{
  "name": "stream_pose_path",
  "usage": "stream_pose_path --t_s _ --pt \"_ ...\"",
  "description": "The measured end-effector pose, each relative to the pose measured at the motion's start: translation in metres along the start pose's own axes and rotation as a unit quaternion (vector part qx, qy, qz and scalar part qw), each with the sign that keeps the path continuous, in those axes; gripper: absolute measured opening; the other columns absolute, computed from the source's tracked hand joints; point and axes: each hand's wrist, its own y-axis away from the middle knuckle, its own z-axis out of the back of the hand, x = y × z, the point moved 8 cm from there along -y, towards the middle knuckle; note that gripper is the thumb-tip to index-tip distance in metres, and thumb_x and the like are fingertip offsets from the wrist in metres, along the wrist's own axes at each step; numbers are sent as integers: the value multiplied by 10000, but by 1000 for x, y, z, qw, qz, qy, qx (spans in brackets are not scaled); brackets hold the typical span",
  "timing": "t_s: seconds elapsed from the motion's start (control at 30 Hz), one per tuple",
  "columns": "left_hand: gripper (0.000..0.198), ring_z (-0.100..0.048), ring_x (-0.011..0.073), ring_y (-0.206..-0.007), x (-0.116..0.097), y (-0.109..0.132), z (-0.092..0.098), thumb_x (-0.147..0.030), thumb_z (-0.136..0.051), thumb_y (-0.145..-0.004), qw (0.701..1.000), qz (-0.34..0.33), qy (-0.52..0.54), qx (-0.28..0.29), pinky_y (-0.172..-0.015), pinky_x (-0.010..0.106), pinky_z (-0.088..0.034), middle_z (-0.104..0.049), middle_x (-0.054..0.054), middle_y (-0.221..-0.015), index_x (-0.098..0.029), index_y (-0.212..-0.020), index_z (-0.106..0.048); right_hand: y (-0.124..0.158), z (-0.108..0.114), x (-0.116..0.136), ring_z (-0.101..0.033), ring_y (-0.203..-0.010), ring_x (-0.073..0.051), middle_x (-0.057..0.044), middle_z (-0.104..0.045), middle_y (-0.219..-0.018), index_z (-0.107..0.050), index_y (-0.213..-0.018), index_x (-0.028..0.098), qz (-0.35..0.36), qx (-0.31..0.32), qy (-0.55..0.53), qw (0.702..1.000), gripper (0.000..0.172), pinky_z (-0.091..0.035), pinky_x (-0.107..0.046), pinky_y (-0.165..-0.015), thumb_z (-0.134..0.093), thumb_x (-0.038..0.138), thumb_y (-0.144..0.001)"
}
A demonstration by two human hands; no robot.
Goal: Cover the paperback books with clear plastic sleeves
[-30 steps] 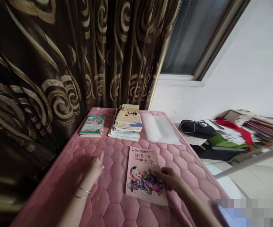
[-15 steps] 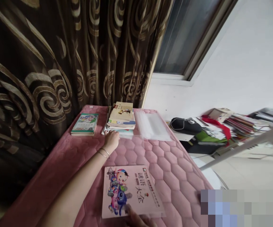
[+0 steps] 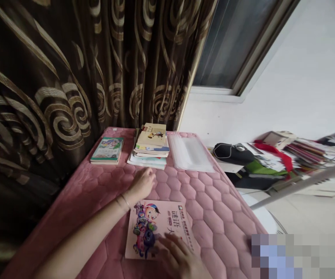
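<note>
right hand (image 3: 181, 255): at six o'clock, blurred, thumb hard to tell, wrist cut by the lower edge
pink book (image 3: 160, 219): part of its title hidden under that hand
left hand (image 3: 144, 183): at seven o'clock, whether its fingers pinch anything cannot be told
green-edged book (image 3: 107, 150): at nine o'clock, lettering too small to read
pixel blocks (image 3: 303, 255): hide what lies at four o'clock

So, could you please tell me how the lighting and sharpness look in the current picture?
Head view: the curtain falls into deep shadow at lower left, the wall is much brighter; head view: the right hand looks soft; head view: a mosaic patch hides the lower right corner.
</note>
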Motion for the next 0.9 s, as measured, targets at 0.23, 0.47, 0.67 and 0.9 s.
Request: stream_pose_path --t_s 0.23,0.47,0.67,0.9 --pt "568 -464 289 -1217 -42 116 -9 -461 -723 -658 972 -45 140 186 -1000 385 -400 -470 79 -1335 -240 -1143 -526 -11 -2 -21 -454 -1265 -346 -130 -557 -1323 -558 -1272 191 10 50 120 991 581 -424 -519 -1019 -654 250 -702" --pt "563 -369 278 -1326 -34 144 -22 -228 -710 -623 967 6 129 220 -1079 377 -353 -375 65 -1448 -244 -1147 -505 -17 6 -10 -546 -1160 -270 -102 -647 -1168 -648 -1119 196 13 29 99 995 365 -412 -459 -1047 -604 239 -760" --pt "519 -406 270 -1300 -35 141 -19 -126 -611 -608 966 1 139 219 -1073 368 -374 -401 37 -1426 -255 -1102 -520 -18 9 -7 -573 -1086 -235 -65 -672 -1075 -670 -1052 230 16 40 98 994 284 -395 -407 -1059 -578 229 -783" --pt "475 -424 242 -1283 -33 144 -20 -72 -538 -633 965 3 149 217 -1071 344 -366 -409 31 -1416 -238 -1077 -528 -20 12 -5 -562 -1104 -229 -63 -663 -1107 -655 -1099 228 12 60 97 993 314 -379 -396 -1067 -602 239 -790"
